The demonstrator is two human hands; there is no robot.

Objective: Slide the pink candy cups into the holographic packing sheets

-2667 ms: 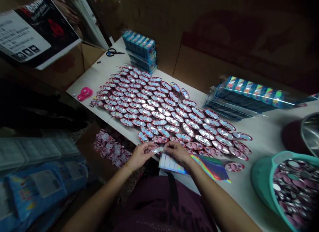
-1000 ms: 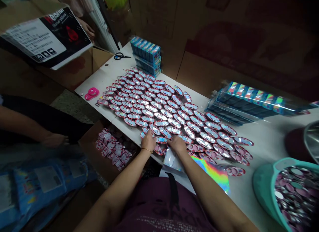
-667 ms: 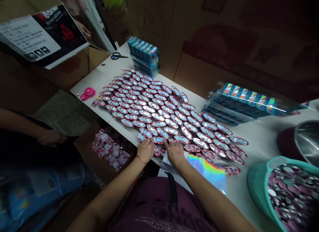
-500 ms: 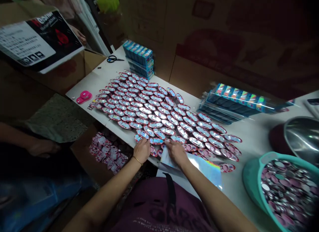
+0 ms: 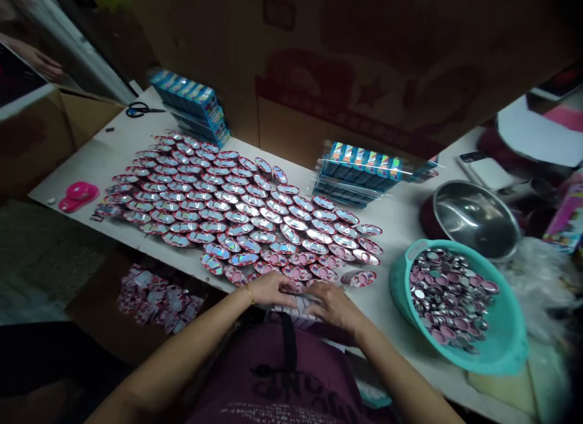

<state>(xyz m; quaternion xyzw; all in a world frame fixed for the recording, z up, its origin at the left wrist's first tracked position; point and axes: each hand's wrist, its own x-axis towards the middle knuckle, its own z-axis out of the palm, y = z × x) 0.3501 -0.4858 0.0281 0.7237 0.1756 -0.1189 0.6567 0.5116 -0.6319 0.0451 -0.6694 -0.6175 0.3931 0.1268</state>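
Rows of stacked oval, red-edged cards (image 5: pixel 228 196) with shiny faces cover the table. Several stacks near the front carry round pink pieces. At the front edge my left hand (image 5: pixel 272 288), with a thin yellow bracelet at its wrist, curls its fingers at the left end of one oval card stack (image 5: pixel 297 287). From the other side my right hand (image 5: pixel 336 304) closes on the same stack with bent fingers. Between and below the hands lies a pale striped object (image 5: pixel 298 308), partly covered by them. My fingers hide much of the stack.
On the right stands a turquoise basin (image 5: pixel 503 345) of small round metal and pink pieces, with a steel bowl (image 5: pixel 476 217) behind. Blue box packs (image 5: pixel 189 102) and wrapped packs (image 5: pixel 357 172) line the back. Scissors (image 5: pixel 141 110) and a pink tool (image 5: pixel 78 195) lie left. Another person's hand (image 5: pixel 40 62) shows upper left.
The view has swung right. Both hands have shifted to a stack nearer the front edge. The shiny rainbow sheet under my right hand is out of sight, and a pale striped object shows there.
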